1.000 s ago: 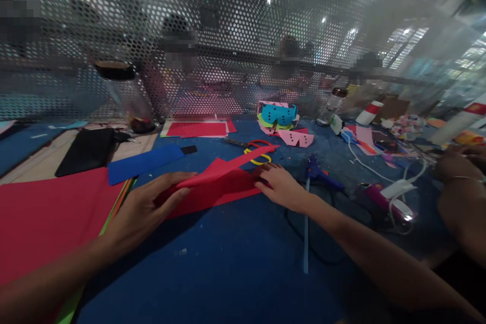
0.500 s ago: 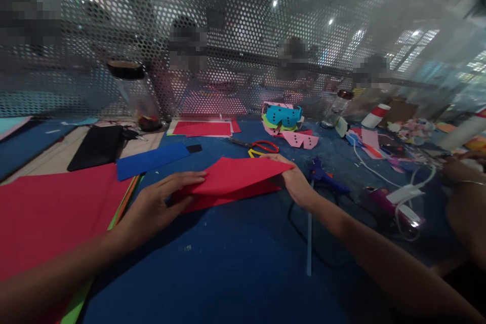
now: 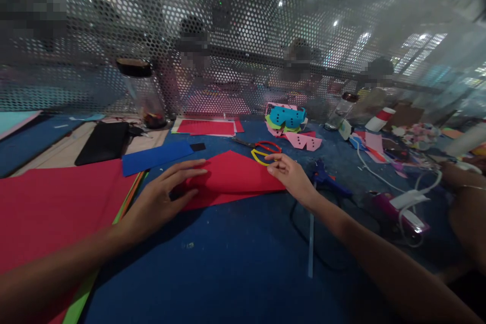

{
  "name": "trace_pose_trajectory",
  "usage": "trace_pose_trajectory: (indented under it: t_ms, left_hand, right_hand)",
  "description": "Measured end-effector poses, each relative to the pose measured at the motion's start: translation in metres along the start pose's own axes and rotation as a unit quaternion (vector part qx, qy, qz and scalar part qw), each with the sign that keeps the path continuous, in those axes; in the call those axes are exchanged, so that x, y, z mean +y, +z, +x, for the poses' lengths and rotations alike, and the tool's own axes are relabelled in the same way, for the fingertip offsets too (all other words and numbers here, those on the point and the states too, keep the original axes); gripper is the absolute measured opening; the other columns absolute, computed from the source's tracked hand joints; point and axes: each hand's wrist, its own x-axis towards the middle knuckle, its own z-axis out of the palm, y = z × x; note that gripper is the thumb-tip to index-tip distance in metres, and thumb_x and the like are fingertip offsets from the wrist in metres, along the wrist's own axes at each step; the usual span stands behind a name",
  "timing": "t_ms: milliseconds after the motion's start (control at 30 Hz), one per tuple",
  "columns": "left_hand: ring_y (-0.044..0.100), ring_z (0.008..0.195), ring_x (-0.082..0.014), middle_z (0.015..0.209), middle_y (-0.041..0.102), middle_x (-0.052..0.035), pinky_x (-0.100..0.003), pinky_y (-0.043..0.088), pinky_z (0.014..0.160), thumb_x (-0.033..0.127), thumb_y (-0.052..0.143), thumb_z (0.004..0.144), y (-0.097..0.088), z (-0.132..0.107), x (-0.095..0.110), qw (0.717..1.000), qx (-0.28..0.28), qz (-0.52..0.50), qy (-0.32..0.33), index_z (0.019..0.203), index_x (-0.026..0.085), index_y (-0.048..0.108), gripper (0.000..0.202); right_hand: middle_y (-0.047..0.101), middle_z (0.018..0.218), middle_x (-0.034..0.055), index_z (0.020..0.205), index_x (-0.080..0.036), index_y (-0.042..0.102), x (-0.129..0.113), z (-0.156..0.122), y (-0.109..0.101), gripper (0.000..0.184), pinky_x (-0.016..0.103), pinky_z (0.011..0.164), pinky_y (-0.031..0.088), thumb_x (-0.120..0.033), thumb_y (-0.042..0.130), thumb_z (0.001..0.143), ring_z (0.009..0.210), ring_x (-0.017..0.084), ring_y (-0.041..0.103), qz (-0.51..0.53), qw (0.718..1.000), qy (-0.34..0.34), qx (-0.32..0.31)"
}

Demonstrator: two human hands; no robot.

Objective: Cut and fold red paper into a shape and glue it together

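Note:
A folded sheet of red paper (image 3: 231, 177) lies on the blue table in front of me, its upper edge rising to a blunt point. My left hand (image 3: 167, 195) rests at its left end, thumb apart from the stretched fingers and fingertips on the paper. At the right end, my right hand (image 3: 294, 177) pinches the paper near its corner between thumb and fingers. Just beyond the sheet lie scissors (image 3: 260, 154) with one red and one yellow handle loop. A blue glue gun (image 3: 329, 180) is to the right of my right hand.
Large red sheets (image 3: 56, 212) are stacked at left, beside a blue strip (image 3: 159, 158) and a black pouch (image 3: 104, 143). Jars (image 3: 146, 96) stand along the perforated metal screen (image 3: 235, 35). Cut paper shapes (image 3: 286, 119) sit behind; a white cable (image 3: 379, 174) and another person's arm (image 3: 469, 202) are at right.
The raised right side of the red paper has come down and the fold lies flatter. My right hand's fingers have shifted from behind the edge onto the right corner. My left hand stays at its end.

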Motion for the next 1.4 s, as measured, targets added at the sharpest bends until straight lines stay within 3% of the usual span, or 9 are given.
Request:
trace_pose_trajectory:
  t_ms: [167,400,500,633,733,867,1033,1233,1400]
  left_hand:
    - [0.054,0.139,-0.0285,0.152,0.056,-0.0045,-0.053,0.048,0.115,0.042,0.057,0.102,0.002,-0.001,-0.006,1.000,0.015,0.003,-0.006,0.130,0.031,0.066,0.031]
    - [0.057,0.135,-0.0270,0.146,0.059,-0.0052,-0.050,0.050,0.112,0.039,0.061,0.101,0.002,0.000,-0.008,1.000,0.030,-0.003,-0.010,0.126,0.030,0.067,0.027]
    - [0.060,0.131,-0.0280,0.148,0.057,-0.0069,-0.050,0.053,0.109,0.040,0.061,0.101,0.001,0.000,-0.005,0.999,0.037,-0.014,-0.028,0.129,0.029,0.065,0.030]
    - [0.068,0.119,-0.0267,0.152,0.051,-0.0122,-0.051,0.054,0.108,0.040,0.060,0.100,0.004,-0.002,-0.003,0.998,0.008,-0.039,-0.053,0.151,0.028,0.043,0.055]
    - [0.055,0.137,-0.0335,0.156,0.047,-0.0151,-0.056,0.048,0.114,0.044,0.061,0.099,0.008,-0.004,-0.005,0.999,-0.017,0.024,-0.039,0.159,0.027,0.027,0.071]
    - [0.042,0.149,-0.0379,0.161,0.046,-0.0152,-0.062,0.039,0.119,0.052,0.064,0.096,0.013,-0.005,-0.010,0.993,-0.074,0.088,-0.006,0.157,0.025,0.036,0.072]
    - [0.037,0.153,-0.0323,0.155,0.056,-0.0052,-0.060,0.028,0.125,0.055,0.061,0.098,0.016,-0.006,-0.020,0.980,-0.148,0.128,0.033,0.147,0.032,0.055,0.055]
    - [0.042,0.150,-0.0307,0.154,0.056,-0.0070,-0.057,0.030,0.124,0.058,0.061,0.097,0.017,-0.007,-0.022,0.981,-0.136,0.131,0.040,0.148,0.030,0.054,0.059]
    - [0.049,0.146,-0.0268,0.150,0.060,-0.0060,-0.055,0.027,0.127,0.051,0.059,0.101,0.017,-0.008,-0.021,0.981,-0.123,0.135,0.070,0.146,0.029,0.057,0.050]
  right_hand:
    - [0.073,0.100,0.0040,0.106,-0.021,0.069,0.001,0.001,-0.004,0.022,0.032,0.082,0.052,-0.033,0.060,0.091,0.086,0.018,0.067,-0.057,0.997,-0.040,0.045]
    - [0.072,0.099,0.0042,0.109,-0.022,0.069,-0.001,0.001,-0.004,0.024,0.032,0.080,0.053,-0.035,0.064,0.089,0.088,0.019,0.066,-0.055,0.997,-0.044,0.030]
    - [0.072,0.102,0.0052,0.108,-0.022,0.070,-0.001,0.002,-0.006,0.024,0.033,0.080,0.053,-0.036,0.064,0.090,0.088,0.020,0.067,-0.053,0.996,-0.042,0.052]
    - [0.073,0.107,0.0064,0.104,-0.022,0.071,0.005,0.006,-0.013,0.021,0.035,0.087,0.053,-0.036,0.064,0.090,0.096,0.022,0.068,-0.026,0.992,-0.044,0.112]
    - [0.074,0.106,0.0066,0.101,-0.021,0.071,0.010,0.010,-0.016,0.021,0.037,0.091,0.052,-0.037,0.065,0.089,0.100,0.023,0.068,-0.008,0.989,-0.044,0.140]
    - [0.074,0.106,0.0073,0.101,-0.020,0.071,0.013,0.012,-0.017,0.024,0.037,0.094,0.052,-0.038,0.067,0.087,0.100,0.023,0.068,0.011,0.986,-0.028,0.166]
    - [0.074,0.106,0.0072,0.100,-0.019,0.071,0.012,0.012,-0.016,0.023,0.038,0.095,0.051,-0.037,0.068,0.085,0.101,0.023,0.067,0.023,0.986,-0.009,0.167]
    - [0.075,0.106,0.0071,0.099,-0.019,0.071,0.013,0.014,-0.015,0.023,0.039,0.096,0.051,-0.036,0.068,0.084,0.101,0.023,0.067,0.017,0.986,-0.011,0.167]
    - [0.075,0.105,0.0072,0.098,-0.020,0.071,0.012,0.013,-0.016,0.023,0.039,0.096,0.051,-0.037,0.069,0.083,0.100,0.023,0.068,0.023,0.985,-0.009,0.169]
